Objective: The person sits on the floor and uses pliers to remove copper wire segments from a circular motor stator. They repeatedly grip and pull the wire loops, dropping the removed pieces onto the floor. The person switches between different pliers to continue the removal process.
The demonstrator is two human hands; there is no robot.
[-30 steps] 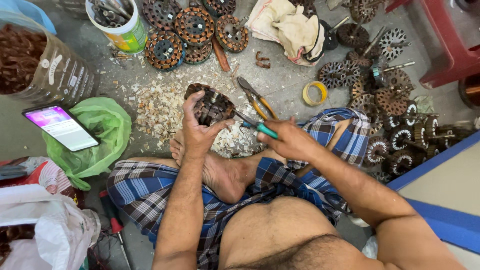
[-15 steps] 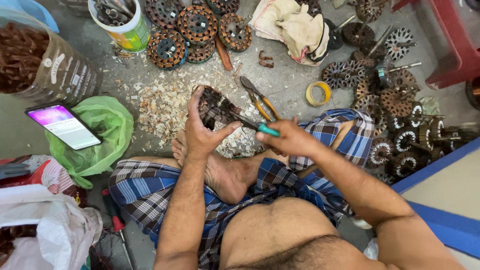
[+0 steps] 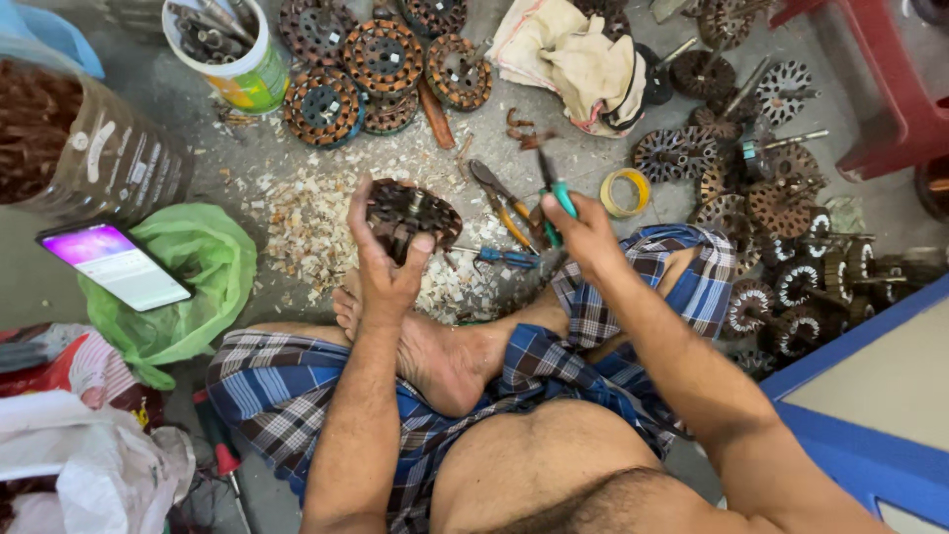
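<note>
My left hand (image 3: pixel 384 259) grips a round, dark motor stator core (image 3: pixel 415 216) and holds it above my crossed feet. Beside it, my right hand (image 3: pixel 583 233) holds a green-handled tool (image 3: pixel 556 198) upright, its dark tip pointing away from me and clear of the core. On the floor between my hands lie orange-handled pliers (image 3: pixel 504 203) and a small blue-handled tool (image 3: pixel 507 258). Pale shavings (image 3: pixel 306 222) cover the ground under the core.
Stacked stator cores (image 3: pixel 371 64) lie ahead, more rotors and cores (image 3: pixel 781 227) to the right. A tub of metal parts (image 3: pixel 232 49), a jar of copper wire (image 3: pixel 69 148), a lit phone (image 3: pixel 114 265) on a green bag (image 3: pixel 198 267), rags (image 3: pixel 573 59), a tape roll (image 3: pixel 625 192).
My right hand pulled the green-handled tool out of the core and swung it upright to the right. My left hand tipped the core slightly and kept hold of it.
</note>
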